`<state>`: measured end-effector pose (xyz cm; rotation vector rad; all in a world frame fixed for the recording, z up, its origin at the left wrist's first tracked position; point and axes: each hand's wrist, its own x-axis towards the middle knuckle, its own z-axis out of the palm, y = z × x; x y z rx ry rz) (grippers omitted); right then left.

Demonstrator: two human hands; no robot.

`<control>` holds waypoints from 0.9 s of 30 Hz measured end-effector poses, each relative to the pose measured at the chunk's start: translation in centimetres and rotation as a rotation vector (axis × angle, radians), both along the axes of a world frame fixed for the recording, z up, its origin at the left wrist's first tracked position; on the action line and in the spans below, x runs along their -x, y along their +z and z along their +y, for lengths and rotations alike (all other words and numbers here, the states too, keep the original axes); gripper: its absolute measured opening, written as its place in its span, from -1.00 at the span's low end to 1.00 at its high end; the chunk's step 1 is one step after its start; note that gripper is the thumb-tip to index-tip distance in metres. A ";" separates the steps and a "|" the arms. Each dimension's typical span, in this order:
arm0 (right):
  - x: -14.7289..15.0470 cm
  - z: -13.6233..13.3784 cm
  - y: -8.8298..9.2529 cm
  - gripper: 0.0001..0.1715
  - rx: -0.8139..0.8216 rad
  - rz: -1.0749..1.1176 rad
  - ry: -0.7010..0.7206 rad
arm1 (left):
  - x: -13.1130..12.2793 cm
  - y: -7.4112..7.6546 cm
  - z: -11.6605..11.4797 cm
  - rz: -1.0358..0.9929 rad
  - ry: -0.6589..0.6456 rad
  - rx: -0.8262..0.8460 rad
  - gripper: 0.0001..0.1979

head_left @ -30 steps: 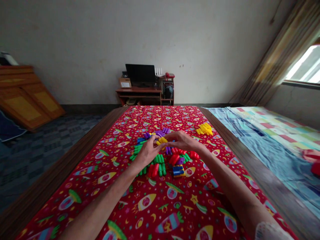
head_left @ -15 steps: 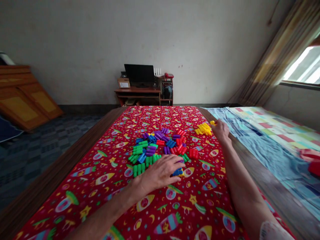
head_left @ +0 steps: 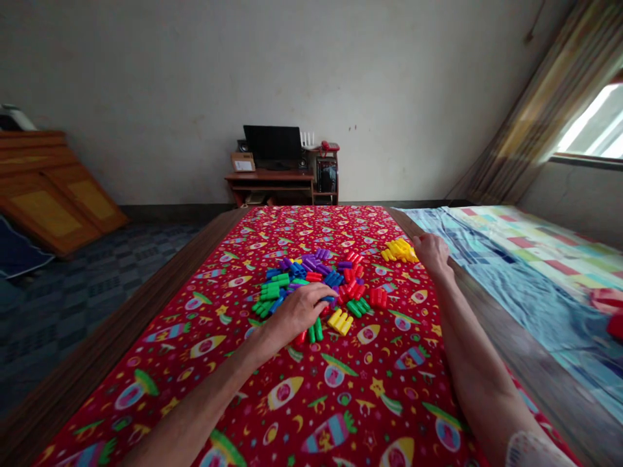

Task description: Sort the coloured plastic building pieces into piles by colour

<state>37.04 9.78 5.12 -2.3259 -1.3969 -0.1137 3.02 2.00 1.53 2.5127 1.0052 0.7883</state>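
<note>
Over the near part of the mixed pile, my left hand [head_left: 307,306] is closed on a blue block [head_left: 328,299] held at its fingertips. A yellow block [head_left: 340,322] lies on the cloth just right of it, beside a green block [head_left: 315,330]. Purple blocks [head_left: 315,264], red blocks [head_left: 378,298] and more green blocks [head_left: 270,289] make up the pile. Farther right, my right hand [head_left: 431,250] is at the right edge of a heap of yellow blocks [head_left: 399,250]. Its fingers are curled, and whatever they hold is hidden.
A red patterned cloth [head_left: 341,224] covers the dark wooden table [head_left: 491,331]. A bed with a checkered cover [head_left: 549,259] adjoins on the right. A desk with a monitor [head_left: 272,144] stands by the far wall, and a wooden cabinet [head_left: 61,194] at left.
My left hand has moved back and left with the blue block, uncovering the yellow block. The yellow piece at my right hand's fingertips no longer shows apart from the heap.
</note>
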 end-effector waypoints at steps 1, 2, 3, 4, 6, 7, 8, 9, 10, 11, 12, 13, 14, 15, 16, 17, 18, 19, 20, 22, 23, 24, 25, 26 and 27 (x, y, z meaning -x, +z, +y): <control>0.6 -0.1 0.5 -0.54 -0.034 -0.018 0.027 | 0.2 0.3 0.2 -0.028 0.060 0.030 -0.76; 1.4 -0.2 0.9 -0.56 -0.068 -0.034 0.068 | 0.3 0.6 0.4 -0.051 0.115 0.062 -0.78; 2.4 -0.4 1.4 -0.59 -0.101 -0.043 0.131 | 0.5 0.8 0.6 -0.072 0.157 0.100 -0.79; 3.6 -0.6 1.8 -0.61 -0.125 -0.041 0.224 | 0.8 1.0 0.7 -0.099 0.192 0.145 -0.79; 6.4 -1.1 2.4 -0.64 -0.134 0.011 0.488 | 1.2 1.0 1.0 -0.168 0.238 0.252 -0.71; 8.0 -1.5 2.5 -0.65 -0.120 0.064 0.649 | 1.3 0.9 1.1 -0.206 0.254 0.296 -0.67; 9.6 -2.0 2.5 -0.65 -0.099 0.128 0.819 | 1.5 0.8 1.2 -0.243 0.268 0.321 -0.63; 11.1 -2.6 2.4 -0.67 -0.075 0.197 0.984 | 1.6 0.6 1.3 -0.277 0.281 0.323 -0.60; 12.6 -3.1 2.1 -0.69 -0.050 0.256 1.134 | 1.6 0.3 1.4 -0.308 0.288 0.306 -0.58; 13.9 -3.6 1.8 -0.71 -0.026 0.293 1.264 | 1.7 0.1 1.6 -0.335 0.283 0.285 -0.56; 15.0 -4.1 1.3 -0.71 -0.003 0.302 1.363 | 1.7 -0.1 1.7 -0.362 0.268 0.269 -0.52; 15.9 -4.5 0.9 -0.69 0.011 0.290 1.423 | 1.7 -0.3 1.7 -0.386 0.243 0.267 -0.48; 16.5 -4.8 0.5 -0.67 0.018 0.265 1.445 | 1.7 -0.5 1.8 -0.399 0.210 0.273 -0.44; 16.9 -4.9 0.1 -0.65 0.016 0.237 1.439 | 1.7 -0.5 1.8 -0.398 0.181 0.279 -0.40; 17.1 -4.9 -0.2 -0.64 0.010 0.216 1.415 | 1.7 -0.6 1.8 -0.387 0.163 0.278 -0.38; 17.1 -4.7 -0.3 -0.64 0.002 0.204 1.381 | 1.7 -0.6 1.9 -0.365 0.161 0.267 -0.37; 16.9 -4.6 -0.3 -0.65 0.000 0.199 1.349 | 1.8 -0.5 1.9 -0.329 0.171 0.248 -0.38; 16.6 -4.3 -0.2 -0.67 0.011 0.197 1.328 | 1.8 -0.4 1.9 -0.279 0.186 0.221 -0.41; 16.2 -4.1 0.0 -0.71 0.038 0.190 1.320 | 1.9 -0.3 1.9 -0.217 0.199 0.192 -0.47; 15.3 -3.9 0.6 -0.82 0.124 0.156 1.330 | 2.0 0.1 1.9 -0.072 0.221 0.109 -0.61; 14.8 -3.8 0.9 -0.87 0.174 0.130 1.341 | 2.0 0.3 1.7 -0.006 0.239 0.042 -0.67; 14.4 -3.8 1.3 -0.90 0.217 0.102 1.350 | 1.9 0.5 1.4 0.048 0.258 -0.038 -0.71; 14.1 -3.9 1.6 -0.90 0.236 0.081 1.346 | 1.7 0.6 1.0 0.089 0.265 -0.120 -0.73; 13.9 -4.0 1.9 -0.88 0.223 0.070 1.325 | 1.4 0.6 0.4 0.126 0.244 -0.187 -0.75; 13.7 -4.1 2.1 -0.84 0.183 0.068 1.292 | 1.1 0.5 -0.3 0.160 0.186 -0.229 -0.75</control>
